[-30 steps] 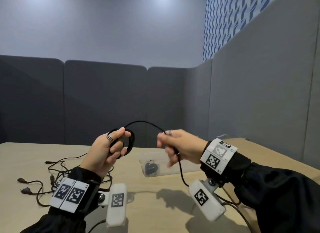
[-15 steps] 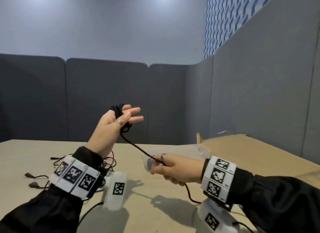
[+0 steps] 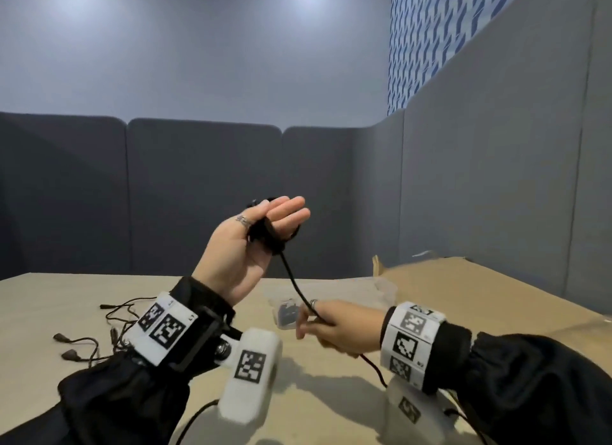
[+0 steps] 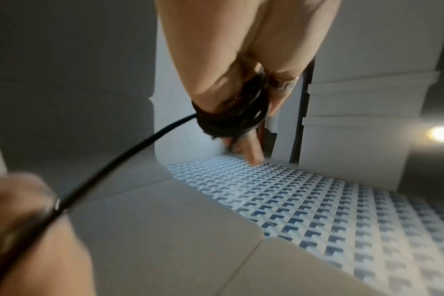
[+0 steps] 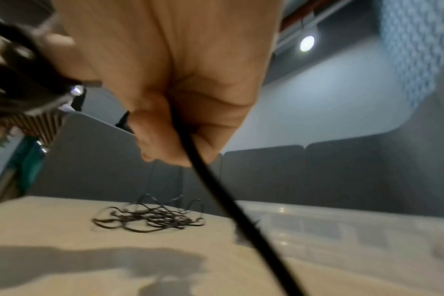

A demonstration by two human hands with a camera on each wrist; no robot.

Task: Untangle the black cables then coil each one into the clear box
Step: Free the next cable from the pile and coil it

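Pinched in the right hand (image 3: 334,325), the cable (image 3: 296,284) is drawn taut from turns wound on the straight-fingered left hand (image 3: 251,245), now raised higher; the box (image 3: 374,290) lies beyond, 1 coil inside

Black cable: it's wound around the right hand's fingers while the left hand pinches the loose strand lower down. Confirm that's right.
Not quite: the hands are swapped. In the head view the black cable is wound around the fingers of the raised left hand, and the right hand pinches the loose strand lower down.
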